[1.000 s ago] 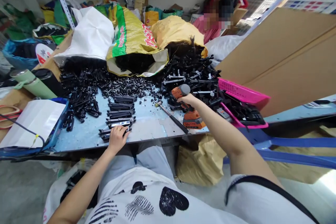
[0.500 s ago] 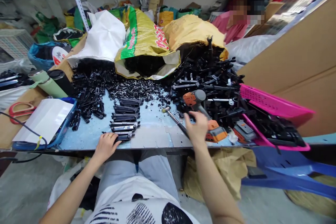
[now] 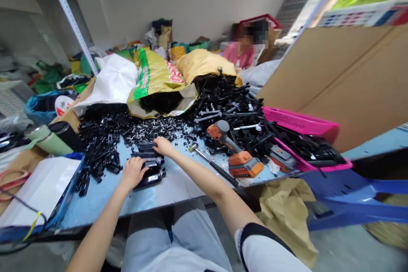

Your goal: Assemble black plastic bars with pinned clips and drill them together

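A row of long black plastic parts (image 3: 154,164) lies on the blue tabletop in front of me, stacked side by side from near to far. My left hand (image 3: 132,173) rests over the left ends of the nearer parts, thumb apart from the fingers. At the far right end of the row, my right hand (image 3: 163,146) has its fingers curled onto a black part. Its fingertips are partly hidden. To the right lie a hammer (image 3: 223,171) with a black handle and an orange and grey cordless power tool (image 3: 234,148).
Heaps of black parts (image 3: 98,140) and small screws (image 3: 149,129) spread before open sacks (image 3: 165,85). A pink basket (image 3: 306,121) and a spare battery (image 3: 282,158) stand right. Left are a blue tray (image 3: 65,195) and green bottle (image 3: 49,140). A person (image 3: 240,51) sits beyond.
My right hand has moved left from beside the power tool to the far end of the row. My left hand has shifted farther up the row. The view has turned right and tilted up.
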`<state>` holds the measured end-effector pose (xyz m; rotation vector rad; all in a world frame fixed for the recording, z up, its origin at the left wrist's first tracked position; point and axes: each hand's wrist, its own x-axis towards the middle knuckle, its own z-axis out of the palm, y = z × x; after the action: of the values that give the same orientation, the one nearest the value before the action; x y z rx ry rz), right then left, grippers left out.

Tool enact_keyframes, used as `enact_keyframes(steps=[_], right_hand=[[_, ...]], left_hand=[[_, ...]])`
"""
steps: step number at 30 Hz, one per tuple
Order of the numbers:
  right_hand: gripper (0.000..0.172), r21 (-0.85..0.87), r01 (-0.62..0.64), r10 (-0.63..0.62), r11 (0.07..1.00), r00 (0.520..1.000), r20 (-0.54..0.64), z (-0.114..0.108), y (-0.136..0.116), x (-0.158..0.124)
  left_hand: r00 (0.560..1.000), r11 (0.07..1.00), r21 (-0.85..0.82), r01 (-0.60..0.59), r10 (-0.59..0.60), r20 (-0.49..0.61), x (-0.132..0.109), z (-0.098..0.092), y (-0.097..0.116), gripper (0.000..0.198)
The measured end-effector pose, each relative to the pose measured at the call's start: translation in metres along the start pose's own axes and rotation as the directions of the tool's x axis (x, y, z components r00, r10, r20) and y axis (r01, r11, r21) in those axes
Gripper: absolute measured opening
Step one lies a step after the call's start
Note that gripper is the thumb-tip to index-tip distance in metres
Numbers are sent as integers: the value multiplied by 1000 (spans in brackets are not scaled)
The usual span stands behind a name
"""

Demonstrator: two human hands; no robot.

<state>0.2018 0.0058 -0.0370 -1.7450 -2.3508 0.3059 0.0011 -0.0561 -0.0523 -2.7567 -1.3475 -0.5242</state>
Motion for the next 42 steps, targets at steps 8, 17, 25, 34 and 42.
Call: enact_keyframes(steps=[8, 17, 25, 34, 42], right_hand=[[31, -69, 103, -79, 992, 955, 285, 6, 5, 51], [44, -5, 205, -192, 979, 926, 325, 3, 17, 53], [70, 148, 208, -254, 967, 845, 471, -26, 2, 56], [69, 321, -238, -79, 917, 681, 728, 24, -23, 45], [96, 446, -216, -44, 869, 862, 504, 16, -27, -10]], left_hand=[[854, 411, -829, 379, -501, 143, -58, 6, 42, 33], [440, -577, -587, 568, -390, 809, -78, 4, 85, 20], [266, -794, -488, 363, -414, 871, -57, -1, 82, 40], [263, -750, -574, 329, -511, 818, -20, 7, 61, 45], [315, -542, -815, 206, -751, 580, -45, 36, 78, 41]])
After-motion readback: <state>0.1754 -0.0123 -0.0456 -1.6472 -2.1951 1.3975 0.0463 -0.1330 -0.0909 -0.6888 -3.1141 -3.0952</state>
